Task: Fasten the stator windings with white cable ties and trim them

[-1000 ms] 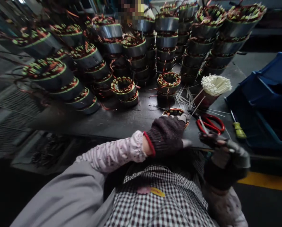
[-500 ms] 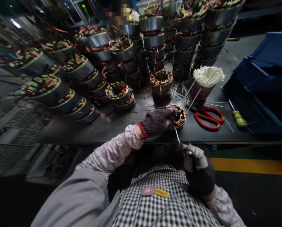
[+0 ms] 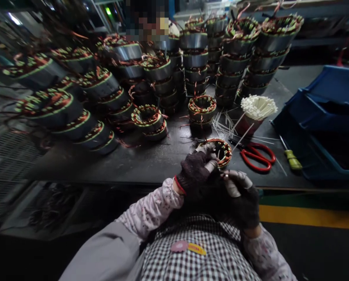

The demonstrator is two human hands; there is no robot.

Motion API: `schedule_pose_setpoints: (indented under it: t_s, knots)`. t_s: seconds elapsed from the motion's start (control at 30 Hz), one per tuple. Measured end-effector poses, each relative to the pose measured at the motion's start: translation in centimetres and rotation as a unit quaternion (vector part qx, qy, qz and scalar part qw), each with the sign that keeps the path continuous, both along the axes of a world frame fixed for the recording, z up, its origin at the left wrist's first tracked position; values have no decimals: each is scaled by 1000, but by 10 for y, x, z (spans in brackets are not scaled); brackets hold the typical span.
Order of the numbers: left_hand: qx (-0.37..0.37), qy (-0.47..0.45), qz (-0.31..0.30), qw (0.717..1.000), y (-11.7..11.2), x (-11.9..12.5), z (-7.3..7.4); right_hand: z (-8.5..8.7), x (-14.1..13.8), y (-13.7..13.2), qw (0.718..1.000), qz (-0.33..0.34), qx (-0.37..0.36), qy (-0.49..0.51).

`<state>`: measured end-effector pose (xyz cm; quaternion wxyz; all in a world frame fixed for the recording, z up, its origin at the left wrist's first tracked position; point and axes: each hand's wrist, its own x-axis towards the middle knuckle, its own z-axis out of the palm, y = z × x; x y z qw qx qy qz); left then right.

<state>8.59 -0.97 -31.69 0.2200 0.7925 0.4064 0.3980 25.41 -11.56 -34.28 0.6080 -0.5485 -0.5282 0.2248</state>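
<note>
A motor stator (image 3: pixel 227 153) with copper windings lies near the table's front edge. My left hand (image 3: pixel 196 166), in a dark knit glove with wrapped fingertips, grips its left side, the thumb at the near rim. My right hand (image 3: pixel 241 197), gloved and taped the same way, is closed in a pinch just in front of the stator. A small pale end of a thin white stick shows at those fingertips; most of that stick is hidden. Inside the ring a short white piece (image 3: pixel 218 153) stands up by my left thumb.
Stacks of wound stators (image 3: pixel 194 60) fill the back and left. Right of the work are a cup of white sticks (image 3: pixel 258 109), loose sticks (image 3: pixel 219 123), red-handled scissors (image 3: pixel 258 157), a green-handled screwdriver (image 3: pixel 293 160) and blue bins (image 3: pixel 323 93). A partly blurred person stands behind the stacks.
My right hand has moved up and closer to the stator, and the length of white stick between them no longer shows. My left thumb has shifted toward the near rim. The view has tilted slightly.
</note>
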Motion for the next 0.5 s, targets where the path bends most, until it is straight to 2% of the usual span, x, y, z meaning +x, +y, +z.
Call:
schedule_pose_setpoints:
  t_s: [0.07,0.17,0.33,0.43,0.5]
  knots:
    - [-21,-91,-26,995,3,0,-6,9,4,4,996,-10,-54,68]
    - [22,-154,-74,985,6,-1,-11,24,9,8,992,13,-100,70]
    - [28,-151,-93,984,7,-2,-7,42,8,18,994,12,-108,-2]
    - [11,-139,-89,986,6,-3,-4,42,7,25,988,22,-140,-55]
    - [18,-145,-97,984,6,-4,-5,38,7,29,987,30,-122,-96]
